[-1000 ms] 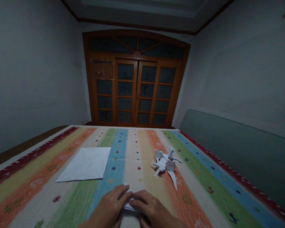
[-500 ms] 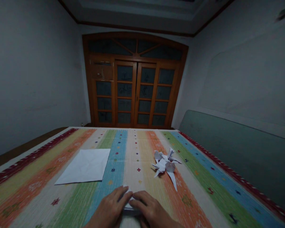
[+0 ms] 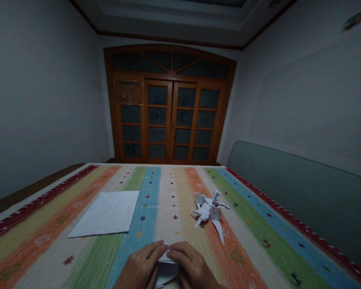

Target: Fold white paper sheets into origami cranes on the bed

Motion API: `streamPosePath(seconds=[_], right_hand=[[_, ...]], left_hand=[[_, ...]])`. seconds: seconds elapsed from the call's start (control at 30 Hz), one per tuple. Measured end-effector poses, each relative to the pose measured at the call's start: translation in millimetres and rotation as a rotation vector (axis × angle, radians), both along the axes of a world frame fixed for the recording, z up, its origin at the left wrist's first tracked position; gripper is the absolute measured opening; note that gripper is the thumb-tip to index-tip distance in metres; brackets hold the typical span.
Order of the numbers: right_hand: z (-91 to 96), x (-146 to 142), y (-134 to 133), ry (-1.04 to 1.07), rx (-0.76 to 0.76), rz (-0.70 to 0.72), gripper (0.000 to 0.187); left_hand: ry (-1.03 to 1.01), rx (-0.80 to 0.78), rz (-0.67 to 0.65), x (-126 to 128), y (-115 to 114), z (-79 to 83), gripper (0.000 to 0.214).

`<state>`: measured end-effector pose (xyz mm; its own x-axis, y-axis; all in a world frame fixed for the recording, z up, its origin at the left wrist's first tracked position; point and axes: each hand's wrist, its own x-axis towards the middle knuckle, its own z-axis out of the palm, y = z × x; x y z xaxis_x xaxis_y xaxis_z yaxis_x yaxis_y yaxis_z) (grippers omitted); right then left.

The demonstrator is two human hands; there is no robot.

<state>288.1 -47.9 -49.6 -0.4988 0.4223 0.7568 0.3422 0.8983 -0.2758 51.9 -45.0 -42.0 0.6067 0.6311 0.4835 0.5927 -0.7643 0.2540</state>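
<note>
Low in the middle of the head view, a small piece of folded white paper [image 3: 167,268] lies between my two hands. My left hand [image 3: 142,263] grips its left side, with the fingertips near the top corner. From the right, my right hand [image 3: 191,263] is closed on the other side, fingers bent over the upper edge. The fingertips of both hands almost meet at the top. A lower flap of the paper stands a little apart from the upper layer. The thumbs are partly hidden.
White paper sheets [image 3: 108,212] lie flat at the left. Several folded paper figures, crane-like, form a pile [image 3: 209,208] at the right. A striped cloth [image 3: 165,188] covers the table. A pale green bench back [image 3: 289,188] runs along the right side; wooden doors [image 3: 171,116] stand beyond.
The folded paper between my hands now shows more of its lower layers, with a gap opened below the top fold. Both hands have shifted slightly down in the view.
</note>
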Motion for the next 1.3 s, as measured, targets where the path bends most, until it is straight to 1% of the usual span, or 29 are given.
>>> streamPosePath(seconds=[0.07, 0.17, 0.27, 0.33, 0.4, 0.47, 0.53, 0.6, 0.7, 0.8, 0.87, 0.97, 1.07, 1.2, 1.3], right_hand=[[-2.0, 0.1, 0.5, 0.026, -0.017, 0.016, 0.064], [-8.4, 0.4, 1.2, 0.093, -0.087, 0.025, 0.069], [-16.5, 0.7, 2.5, 0.087, -0.177, -0.001, 0.073], [-19.5, 1.0, 3.6, 0.03, -0.233, -0.01, 0.08], [-18.9, 1.6, 4.1, -0.06, -0.281, -0.007, 0.088], [-15.1, 2.5, 3.7, -0.167, -0.339, -0.019, 0.094], [-10.1, 3.5, 2.4, -0.248, -0.401, -0.063, 0.093], [-5.4, 4.6, 1.0, -0.292, -0.427, -0.105, 0.089], [-0.8, 6.9, -0.3, -0.316, -0.422, -0.166, 0.081], [1.7, 10.7, 0.2, -0.344, -0.4, -0.198, 0.076], [3.1, 13.6, 1.1, -0.373, -0.386, -0.191, 0.074], [6.5, 17.2, 1.5, -0.393, -0.384, -0.164, 0.074], [13.3, 19.5, -1.2, -0.408, -0.386, -0.135, 0.07], [25.6, 23.0, -8.2, -0.424, -0.391, -0.138, 0.064], [32.2, 26.3, -11.8, -0.423, -0.408, -0.133, 0.062]], left_hand=[[-0.064, -0.033, -0.007, 1.1, 0.6, 1.3, 0.064], [-0.205, -0.133, 0.008, 2.7, 1.9, 4.5, 0.06], [-0.354, -0.285, 0.056, 4.3, 3.5, 7.8, 0.047], [-0.453, -0.386, 0.1, 5.9, 4.9, 8.9, 0.042], [-0.545, -0.47, 0.137, 7.7, 6.2, 9.1, 0.043], [-0.608, -0.517, 0.146, 9.4, 7.2, 8.8, 0.045], [-0.619, -0.519, 0.128, 9.6, 7.8, 7.5, 0.046], [-0.572, -0.465, 0.094, 7.3, 8.6, 4.2, 0.047], [-0.411, -0.327, 0.03, -0.5, 11.5, -4.1, 0.051], [-0.207, -0.175, -0.052, -9.6, 16.7, -12.3, 0.067], [-0.08, -0.121, -0.095, -13.9, 20.2, -15.3, 0.075], [0.05, -0.1, -0.127, -17.8, 23.1, -15.7, 0.08], [0.102, -0.107, -0.153, -22.0, 20.9, -10.2, 0.082], [0.115, -0.148, -0.177, -30.4, 12.5, 6.5, 0.078], [0.124, -0.182, -0.188, -36.0, 8.5, 18.1, 0.071]])
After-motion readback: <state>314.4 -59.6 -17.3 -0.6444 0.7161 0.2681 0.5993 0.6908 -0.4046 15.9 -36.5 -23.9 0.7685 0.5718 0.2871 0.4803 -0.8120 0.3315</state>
